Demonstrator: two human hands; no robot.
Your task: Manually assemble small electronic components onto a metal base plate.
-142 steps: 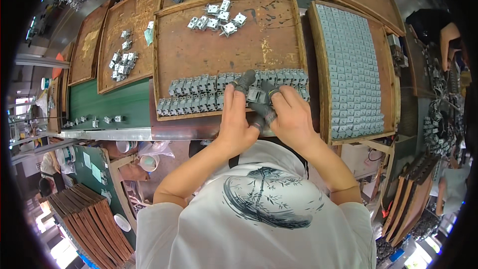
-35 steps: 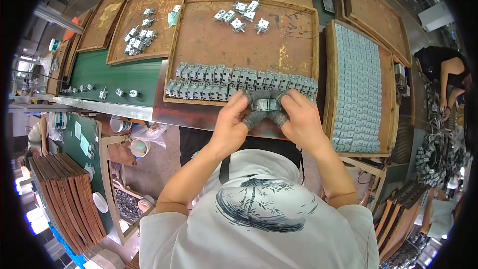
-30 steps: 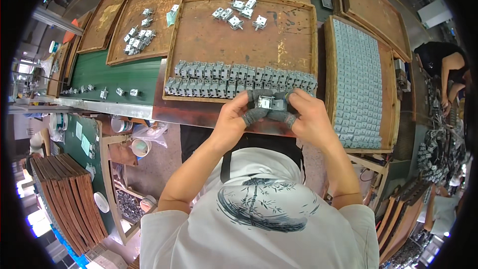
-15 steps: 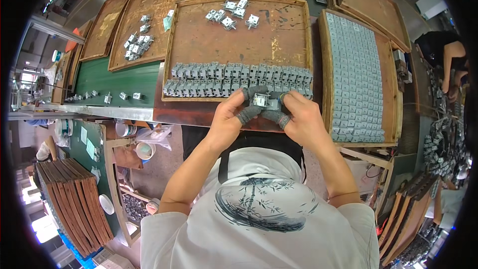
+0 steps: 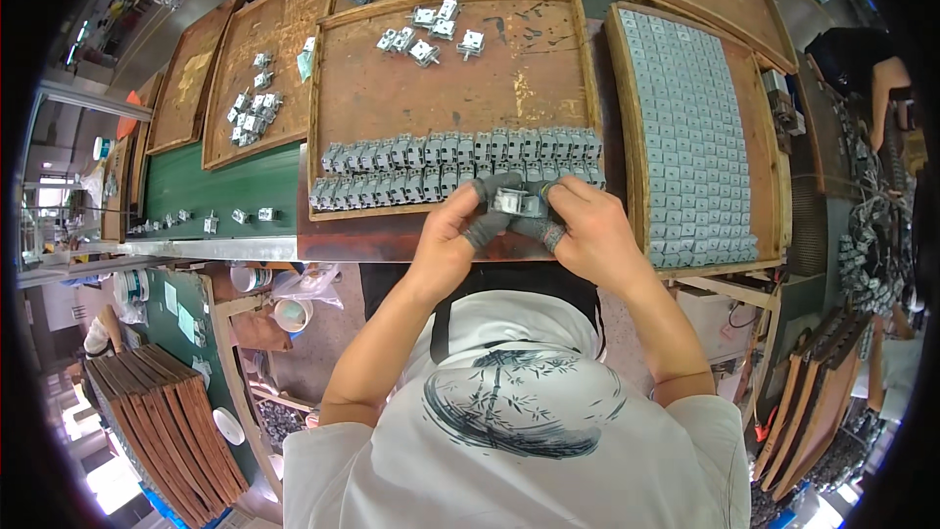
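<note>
Fingers [image 5: 487, 229] pinch a metal part [image 5: 510, 202] over a reddish workshop tabletop [image 5: 377, 242].

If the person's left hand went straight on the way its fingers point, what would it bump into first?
First, the small metal part held between the left hand and the right hand. Beyond it, probably the right hand itself, though depth is unclear.

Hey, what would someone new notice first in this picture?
Probably the right-hand tray, mostly filled with neat rows of grey blocks. Next, the left hand and right hand, fingers wrapped in grey, hold a small metal part by the near edge of the middle tray. Below them, a dark brush-style print stands out on the white shirt.
</note>
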